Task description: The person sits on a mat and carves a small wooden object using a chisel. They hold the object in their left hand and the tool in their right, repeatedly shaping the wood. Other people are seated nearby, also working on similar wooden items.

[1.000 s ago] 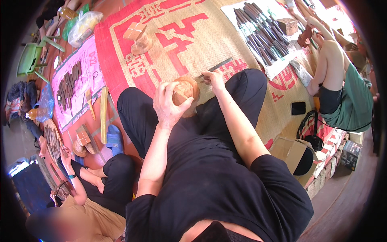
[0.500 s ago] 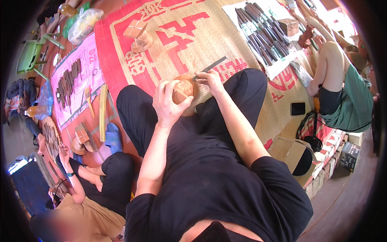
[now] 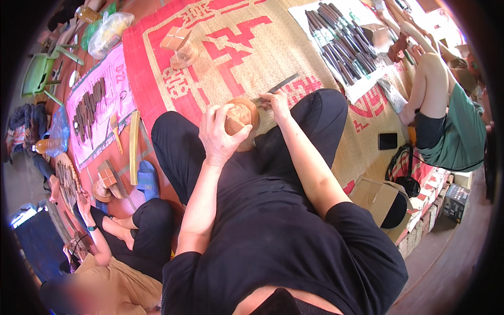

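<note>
My left hand (image 3: 216, 127) is closed round a rounded, carved wooden piece (image 3: 241, 119), with fingers over its left side and thumb on its near right. The piece sits between my crossed legs, on or just above the mat; my grip hides its left part. Just right of it, my right hand (image 3: 277, 105) pinches a slim, dark carving chisel (image 3: 285, 83). The chisel's long end points away to the far right, blurred. Its near end is close to the wood, and whether it touches I cannot tell.
Several dark carving tools (image 3: 344, 50) lie on white cloth at the far right, more (image 3: 90, 107) on pink cloth at left. Wooden blocks (image 3: 176, 38) rest on the patterned mat (image 3: 294, 50). A phone (image 3: 388, 141) lies right. People sit at lower left and right.
My right hand and the chisel have shifted slightly to the right, away from the wooden piece. My left hand keeps its grip in nearly the same place.
</note>
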Motion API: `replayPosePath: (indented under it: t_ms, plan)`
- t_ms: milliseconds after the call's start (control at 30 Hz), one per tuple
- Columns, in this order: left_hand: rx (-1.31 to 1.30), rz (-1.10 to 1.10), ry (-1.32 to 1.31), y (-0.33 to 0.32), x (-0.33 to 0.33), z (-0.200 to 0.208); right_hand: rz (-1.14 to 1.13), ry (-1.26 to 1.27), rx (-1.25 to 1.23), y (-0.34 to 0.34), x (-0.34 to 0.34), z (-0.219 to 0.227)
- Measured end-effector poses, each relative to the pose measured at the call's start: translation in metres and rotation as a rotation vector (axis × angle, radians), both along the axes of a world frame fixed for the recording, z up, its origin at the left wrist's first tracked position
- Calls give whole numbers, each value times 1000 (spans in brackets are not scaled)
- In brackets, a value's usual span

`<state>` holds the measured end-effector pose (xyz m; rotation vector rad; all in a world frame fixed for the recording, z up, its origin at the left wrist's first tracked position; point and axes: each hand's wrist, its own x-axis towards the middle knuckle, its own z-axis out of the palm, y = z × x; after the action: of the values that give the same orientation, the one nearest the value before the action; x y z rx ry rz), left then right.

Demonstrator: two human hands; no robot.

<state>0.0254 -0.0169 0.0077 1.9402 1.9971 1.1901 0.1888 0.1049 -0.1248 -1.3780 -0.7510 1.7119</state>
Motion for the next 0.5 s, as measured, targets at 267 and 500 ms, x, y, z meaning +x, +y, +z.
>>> replayPosePath:
  t_ms: [267, 500]
  plan:
    - [1, 7, -9, -1, -1, -3, 93, 60, -44, -9, -6, 11]
    - [10, 13, -5, -2, -2, -1, -9, 26, 22, -3, -1, 9]
